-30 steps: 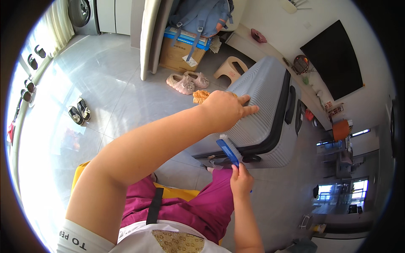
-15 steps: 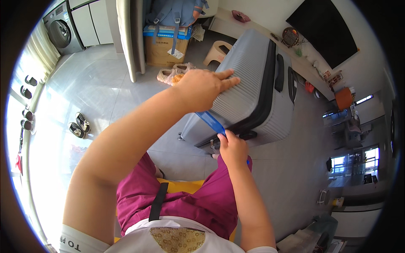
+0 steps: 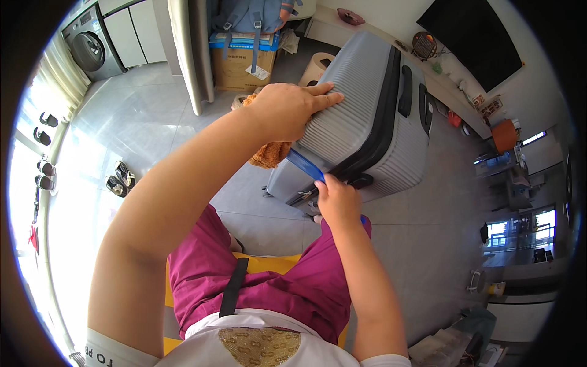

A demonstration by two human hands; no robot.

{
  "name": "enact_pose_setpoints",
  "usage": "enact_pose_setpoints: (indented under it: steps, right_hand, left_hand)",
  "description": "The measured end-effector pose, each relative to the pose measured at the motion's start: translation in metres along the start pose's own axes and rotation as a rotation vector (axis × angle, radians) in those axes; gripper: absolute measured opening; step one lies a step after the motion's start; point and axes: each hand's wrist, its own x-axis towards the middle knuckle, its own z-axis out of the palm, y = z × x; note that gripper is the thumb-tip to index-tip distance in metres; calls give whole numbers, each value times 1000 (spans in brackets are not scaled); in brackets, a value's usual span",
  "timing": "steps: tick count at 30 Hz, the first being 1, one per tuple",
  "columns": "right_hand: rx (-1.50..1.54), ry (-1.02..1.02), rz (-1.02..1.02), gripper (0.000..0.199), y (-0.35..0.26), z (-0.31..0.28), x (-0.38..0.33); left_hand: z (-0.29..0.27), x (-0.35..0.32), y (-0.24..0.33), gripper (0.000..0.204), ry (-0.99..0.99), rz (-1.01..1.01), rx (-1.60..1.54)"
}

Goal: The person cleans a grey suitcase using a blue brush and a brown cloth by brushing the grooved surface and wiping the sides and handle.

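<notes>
A large grey ribbed suitcase (image 3: 358, 79) stands in front of me, tilted in the view, with a black band round its seam and a black side handle. My left hand (image 3: 293, 110) rests on its near left edge, fingers stretched out over the ribs; the thumb is hidden. Lower down, my right hand (image 3: 339, 199) is closed on a flat blue strap (image 3: 306, 164), which runs along the suitcase from below my left hand. Behind my left forearm shows an orange-brown, curly, fluffy shape (image 3: 269, 155); whether it is an animal or cloth I cannot tell.
Beyond the suitcase are a beige stool (image 3: 318, 66) and a cardboard box (image 3: 241, 72) with a blue backpack (image 3: 247, 17) above it. Black shoes (image 3: 120, 178) lie on the floor at left. A long low cabinet (image 3: 449, 92) runs along the right wall.
The orange-brown fluffy shape, earlier a small patch by the pale slippers, now shows larger on both sides of my left forearm. Both hands keep their places; the view has shifted slightly.
</notes>
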Motion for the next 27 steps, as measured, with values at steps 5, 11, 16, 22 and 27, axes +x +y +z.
enact_pose_setpoints:
  steps: [5, 11, 16, 22, 27]
  right_hand:
    - [1, 58, 33, 19, 60, -16, -47]
    - [17, -1, -20, 19, -6, 13, 0]
    - [21, 36, 7, 18, 31, -5, -31]
    - [83, 24, -4, 18, 24, -14, -22]
    - [40, 0, -37, 22, -13, 6, 11]
  left_hand:
    - [-11, -2, 6, 75, -92, -42, -24]
    - [0, 0, 5, 80, -18, 26, -28]
    - [-12, -1, 10, 80, -119, -9, -24]
    - [-4, -2, 11, 86, -78, 16, -11]
    - [-8, 1, 11, 88, -100, 0, -17]
